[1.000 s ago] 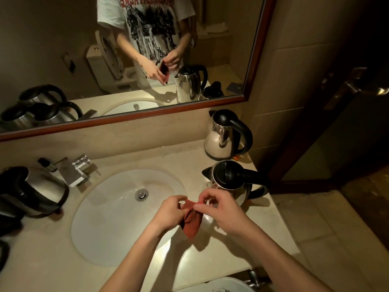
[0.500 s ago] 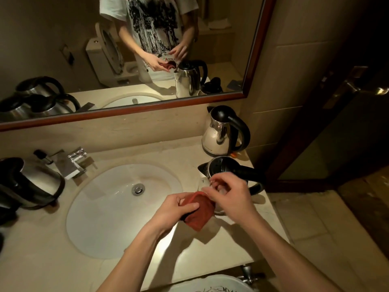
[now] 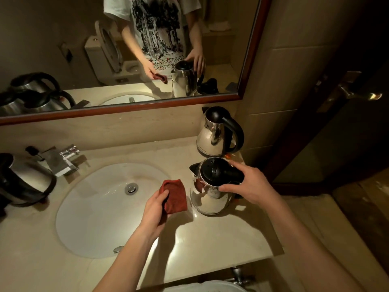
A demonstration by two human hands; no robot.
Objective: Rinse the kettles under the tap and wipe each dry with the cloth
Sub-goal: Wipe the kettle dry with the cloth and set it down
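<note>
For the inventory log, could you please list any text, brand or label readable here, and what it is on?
T-shirt in the mirror: printed lettering below the graphic, reversed and blurred, not readable.
Far kettle: small mark near its base, too small to read.
Near kettle: no readable text.

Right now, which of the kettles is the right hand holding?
The near kettle right of the sink: the right hand grips its black handle. The kettle by the mirror and the left one stand untouched.

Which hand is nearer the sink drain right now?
Left. The left hand holds the red cloth over the sink's right edge, just right of the drain. The right hand is farther right, gripping the near kettle's handle.
</note>
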